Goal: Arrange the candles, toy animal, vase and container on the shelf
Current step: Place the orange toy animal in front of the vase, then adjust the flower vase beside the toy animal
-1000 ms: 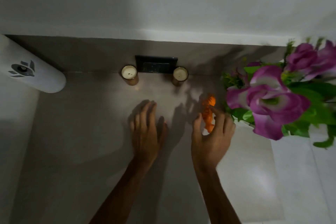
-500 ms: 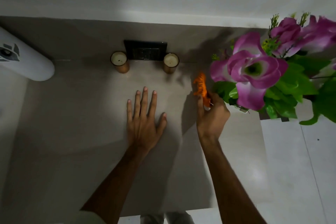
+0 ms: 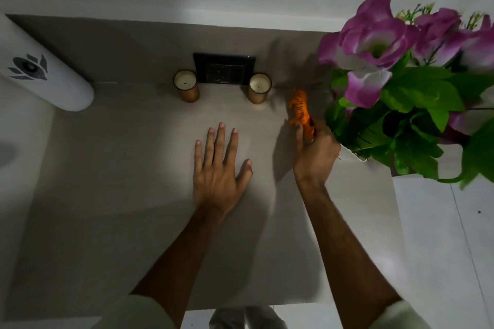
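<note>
R hand [image 3: 314, 153] grips the toy tiger [image 3: 301, 111] by its near end, fingers curled round it w/ thumb [image 3: 298, 133] pressed on its left side – the rest of the toy sticks out past the fingertips. Tiger's long axis runs from the hand up toward the back wall, tilted slightly left; which end is the head, can't tell. It sits between the right candle [image 3: 258, 88] and the flowers [image 3: 379, 43], close to both, touching neither as far as visible. Whether its feet rest on the shelf [image 3: 133, 168] or hang just above – can't tell. L hand [image 3: 217, 168] lies flat on the shelf, palm down, fingers spread wide and pointing at the back wall, holding nothing. Two candles in gold-brown holders stand upright at the back, the left candle [image 3: 186, 85] and the right one flanking a black wall plate [image 3: 224, 68]. White container [image 3: 40, 67] w/ a grey motif stands at the far left. Vase [image 3: 355, 152] is mostly hidden under green leaves at the right edge; only a bit of white rim shows just beside the R hand.
</note>
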